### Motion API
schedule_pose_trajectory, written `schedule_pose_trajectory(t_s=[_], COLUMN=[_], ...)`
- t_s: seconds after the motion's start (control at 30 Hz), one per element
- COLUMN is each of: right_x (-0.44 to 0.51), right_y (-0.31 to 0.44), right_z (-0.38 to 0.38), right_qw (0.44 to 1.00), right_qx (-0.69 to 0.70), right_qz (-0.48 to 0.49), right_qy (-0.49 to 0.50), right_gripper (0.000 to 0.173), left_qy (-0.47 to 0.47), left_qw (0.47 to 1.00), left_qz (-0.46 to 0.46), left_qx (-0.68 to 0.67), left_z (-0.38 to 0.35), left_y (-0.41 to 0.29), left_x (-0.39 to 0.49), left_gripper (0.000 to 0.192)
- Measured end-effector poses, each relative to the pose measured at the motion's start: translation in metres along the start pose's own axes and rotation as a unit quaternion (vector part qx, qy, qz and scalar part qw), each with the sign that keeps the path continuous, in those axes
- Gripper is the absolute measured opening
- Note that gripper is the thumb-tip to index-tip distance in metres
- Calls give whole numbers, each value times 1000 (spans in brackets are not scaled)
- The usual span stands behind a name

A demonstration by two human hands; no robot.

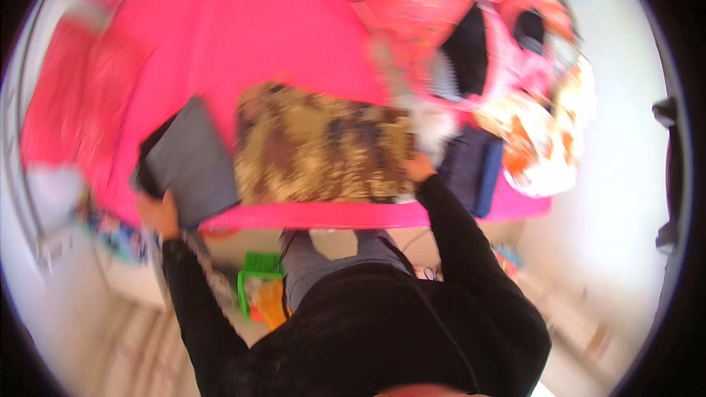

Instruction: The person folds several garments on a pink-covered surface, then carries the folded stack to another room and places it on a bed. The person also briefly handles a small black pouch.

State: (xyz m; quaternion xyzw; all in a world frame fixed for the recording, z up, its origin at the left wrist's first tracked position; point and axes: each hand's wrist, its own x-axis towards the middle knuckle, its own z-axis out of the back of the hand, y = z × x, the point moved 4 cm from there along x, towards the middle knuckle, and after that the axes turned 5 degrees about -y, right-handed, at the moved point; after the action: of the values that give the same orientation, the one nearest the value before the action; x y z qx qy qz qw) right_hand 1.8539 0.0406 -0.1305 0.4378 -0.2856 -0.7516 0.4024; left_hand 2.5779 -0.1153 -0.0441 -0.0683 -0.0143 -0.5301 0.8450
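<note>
A folded camouflage-patterned cloth (320, 149) lies flat near the front edge of the pink-covered surface (265, 33). My right hand (419, 167) is at its right end; blur hides whether the fingers grip it. At the left, my left hand (160, 214) is beside the lower left edge of a folded grey cloth (193, 165), which has a black part (151, 146) at its left. Whether that hand holds the cloth cannot be told. Just right of my right forearm lies a folded dark blue cloth (471, 171).
Rumpled pink fabric (408, 16) with black pieces is heaped at the back right. A white and orange patterned item (543, 138) sits at the right end. Below the front edge stands a green plastic basket (262, 267) holding orange things. A white wall (618, 94) rises at the right.
</note>
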Motion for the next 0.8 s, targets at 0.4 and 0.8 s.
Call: schedule_pose_trajectory(t_s=[0.4,0.8], right_x=[-160,-244], right_y=[134,166], right_z=[-5,96], right_qw=[985,965], right_qx=[-87,-91], right_qz=[-47,157], right_qy=[-144,-192], right_gripper=[40,32], left_qy=[232,466], left_qw=[952,818], left_qz=[-182,7], left_qx=[-85,-336], left_z=[-36,-42], left_y=[-220,-197], left_x=[-160,-203], left_gripper=[97,35])
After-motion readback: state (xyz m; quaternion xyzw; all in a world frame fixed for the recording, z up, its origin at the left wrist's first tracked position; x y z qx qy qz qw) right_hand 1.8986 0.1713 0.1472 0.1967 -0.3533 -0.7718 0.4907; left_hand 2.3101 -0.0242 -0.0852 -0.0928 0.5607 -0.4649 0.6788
